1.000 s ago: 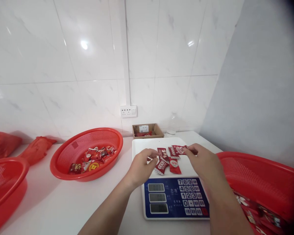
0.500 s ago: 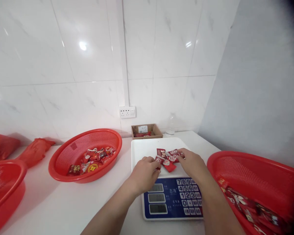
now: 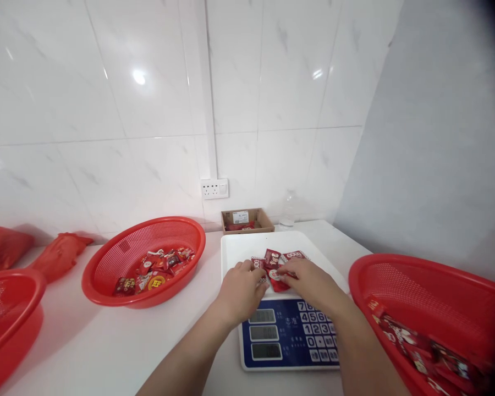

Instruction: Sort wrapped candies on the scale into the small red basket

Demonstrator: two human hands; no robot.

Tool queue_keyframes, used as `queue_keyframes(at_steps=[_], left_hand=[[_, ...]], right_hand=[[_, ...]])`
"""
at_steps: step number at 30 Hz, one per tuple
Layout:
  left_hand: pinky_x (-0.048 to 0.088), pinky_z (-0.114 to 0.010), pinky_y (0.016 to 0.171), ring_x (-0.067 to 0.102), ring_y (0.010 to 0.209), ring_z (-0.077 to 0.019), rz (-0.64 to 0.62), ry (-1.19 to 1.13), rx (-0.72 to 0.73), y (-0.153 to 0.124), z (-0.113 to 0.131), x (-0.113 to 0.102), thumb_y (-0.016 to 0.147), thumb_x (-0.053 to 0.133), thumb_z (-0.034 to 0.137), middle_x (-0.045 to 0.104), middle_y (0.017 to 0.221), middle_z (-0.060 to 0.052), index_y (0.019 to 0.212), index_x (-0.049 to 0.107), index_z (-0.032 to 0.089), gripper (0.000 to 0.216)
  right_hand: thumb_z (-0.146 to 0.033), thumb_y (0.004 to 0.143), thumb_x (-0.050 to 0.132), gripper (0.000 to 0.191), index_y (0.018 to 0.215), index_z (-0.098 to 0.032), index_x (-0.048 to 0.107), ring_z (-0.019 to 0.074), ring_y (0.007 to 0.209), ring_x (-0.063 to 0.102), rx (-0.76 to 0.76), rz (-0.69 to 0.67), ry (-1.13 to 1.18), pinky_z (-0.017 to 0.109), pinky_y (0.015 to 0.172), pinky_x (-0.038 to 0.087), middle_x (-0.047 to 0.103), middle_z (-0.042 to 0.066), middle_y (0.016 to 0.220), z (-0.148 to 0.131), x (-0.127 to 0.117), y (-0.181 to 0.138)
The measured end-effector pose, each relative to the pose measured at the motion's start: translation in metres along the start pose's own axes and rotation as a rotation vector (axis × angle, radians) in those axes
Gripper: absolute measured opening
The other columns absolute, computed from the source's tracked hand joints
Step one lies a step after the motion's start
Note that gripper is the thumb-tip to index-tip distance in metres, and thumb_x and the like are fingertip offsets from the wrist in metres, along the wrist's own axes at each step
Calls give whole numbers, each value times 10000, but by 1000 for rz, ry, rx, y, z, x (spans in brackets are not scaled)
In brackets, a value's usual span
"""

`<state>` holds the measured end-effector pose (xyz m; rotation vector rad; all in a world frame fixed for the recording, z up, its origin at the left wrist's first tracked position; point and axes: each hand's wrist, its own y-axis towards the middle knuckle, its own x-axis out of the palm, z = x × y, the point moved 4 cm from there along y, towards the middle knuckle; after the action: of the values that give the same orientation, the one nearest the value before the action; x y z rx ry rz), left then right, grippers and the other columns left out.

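A digital scale (image 3: 289, 335) with a blue keypad panel and a white weighing tray (image 3: 243, 247) stands in front of me. Several red candy packets (image 3: 277, 263) lie bunched together on the tray. My left hand (image 3: 241, 291) and my right hand (image 3: 309, 283) rest on the tray on either side of the bunch, fingers curled onto the packets and pressing them together between them.
A red mesh basket (image 3: 144, 264) with several red sweets sits left of the scale. Another red basket (image 3: 429, 313) with packets is at the right, a third (image 3: 8, 313) at the far left beside a red bag (image 3: 58, 253). A small cardboard box (image 3: 247, 220) stands by the wall socket (image 3: 214, 188).
The packets lay spread over the tray a second ago. Both hands have drawn inward and gathered them into one tight bunch near the tray's middle.
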<state>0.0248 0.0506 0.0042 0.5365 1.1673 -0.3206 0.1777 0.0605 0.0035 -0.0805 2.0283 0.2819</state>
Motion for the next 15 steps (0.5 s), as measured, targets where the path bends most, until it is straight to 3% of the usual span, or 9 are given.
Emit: queue_keyframes(at_steps=[3,7,12,15], left_hand=[[438,-382,792,528,920,-252,11,-10,4,0,0,0,845,460,311,576,975,-88,1048,613,231,266],[432,-376,811,520,938,-245,20,-21,14,-1,0,0,841,470,320,572,1004,-86,1070,602,234,278],[431,-380,827,520,958,-249,22,-21,26,-2,1,1,832,491,329,574,1022,-87,1075,599,232,283],[430,-378,837,520,974,-249,27,-21,28,-2,2,0,827,502,326,575,1035,-86,1089,593,234,292]], right_hand=[[-220,831,433,303,1013,-236,674,199,1019,566,43,79,-28,300,845,426,656,47,1069,6,-2,2],[-225,852,408,425,1255,-144,517,292,1279,330,166,161,-93,438,1000,310,438,147,1358,21,2,6],[-220,863,396,351,1138,-177,610,254,1204,461,164,100,-64,383,956,387,523,119,1295,24,11,7],[-255,880,360,393,1215,-178,548,259,1221,442,187,159,-52,405,950,397,454,125,1358,15,-2,0]])
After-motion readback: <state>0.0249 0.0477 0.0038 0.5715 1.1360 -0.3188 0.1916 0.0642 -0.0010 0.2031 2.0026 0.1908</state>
